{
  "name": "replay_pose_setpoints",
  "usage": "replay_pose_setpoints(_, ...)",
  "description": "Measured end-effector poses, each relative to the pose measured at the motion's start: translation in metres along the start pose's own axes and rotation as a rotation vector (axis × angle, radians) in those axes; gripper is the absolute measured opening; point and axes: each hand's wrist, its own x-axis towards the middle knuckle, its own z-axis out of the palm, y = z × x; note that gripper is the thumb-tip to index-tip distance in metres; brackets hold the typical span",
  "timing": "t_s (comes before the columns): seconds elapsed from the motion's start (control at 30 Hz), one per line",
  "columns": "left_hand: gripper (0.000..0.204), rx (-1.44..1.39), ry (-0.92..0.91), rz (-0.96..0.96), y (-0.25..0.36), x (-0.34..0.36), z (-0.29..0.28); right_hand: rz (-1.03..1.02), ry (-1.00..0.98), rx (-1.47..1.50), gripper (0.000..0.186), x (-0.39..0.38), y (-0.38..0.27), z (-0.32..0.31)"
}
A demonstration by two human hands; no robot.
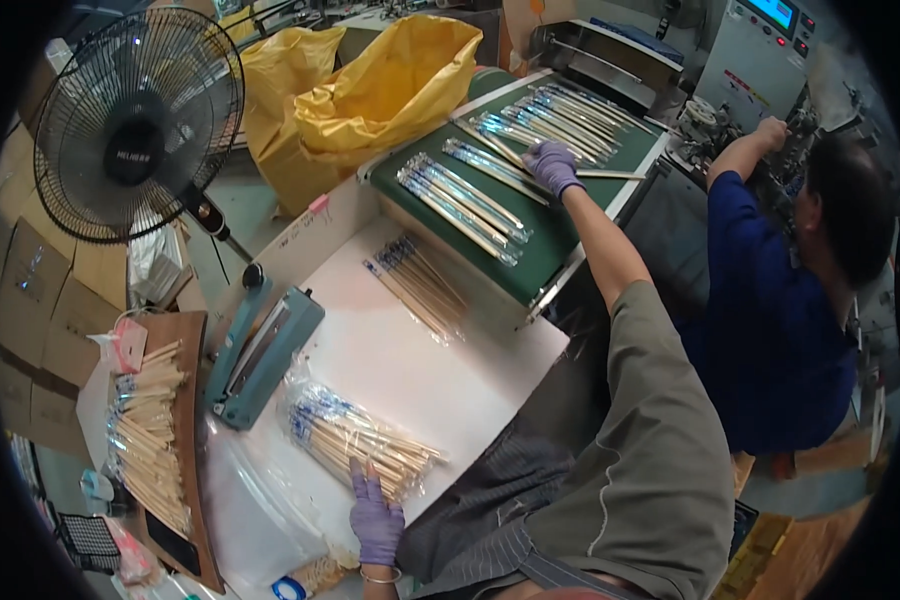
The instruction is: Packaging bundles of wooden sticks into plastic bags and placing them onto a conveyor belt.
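Observation:
My left hand (377,522), in a purple glove, rests its stretched fingers on the near end of a clear plastic bag of chopsticks (365,440) lying on the white tabletop. Out at arm's length, my right hand (553,168), gloved the same, is closed on wrapped chopsticks (505,150) over the green conveyor belt (390,188); its fingertips are partly hidden. More wrapped chopsticks (460,210) lie in a row on the belt, left of that hand, and others (570,115) beyond it. A loose bunch of chopsticks (417,288) sits on the table below the belt.
A blue-grey bag sealer (265,355) stands left on the table, beside a brown tray (192,400) heaped with chopsticks. Behind are a fan (135,150) and yellow sacks (390,95). At right, a person in blue (770,320) works at a machine (750,70).

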Motion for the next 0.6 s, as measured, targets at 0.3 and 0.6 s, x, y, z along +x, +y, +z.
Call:
replay_pose_setpoints(0.3, 0.060, -0.085, 0.162, 0.035, -0.036, -0.009, 0.025, -0.161, 0.100, -0.035, 0.027, -0.014, -0.048, 0.023)
replay_pose_setpoints(0.6, 0.074, 0.018, 0.244, 0.189, -0.033, -0.007, 0.025, -0.144, 0.020, -0.159, 0.020, -0.017, -0.016, 0.009)
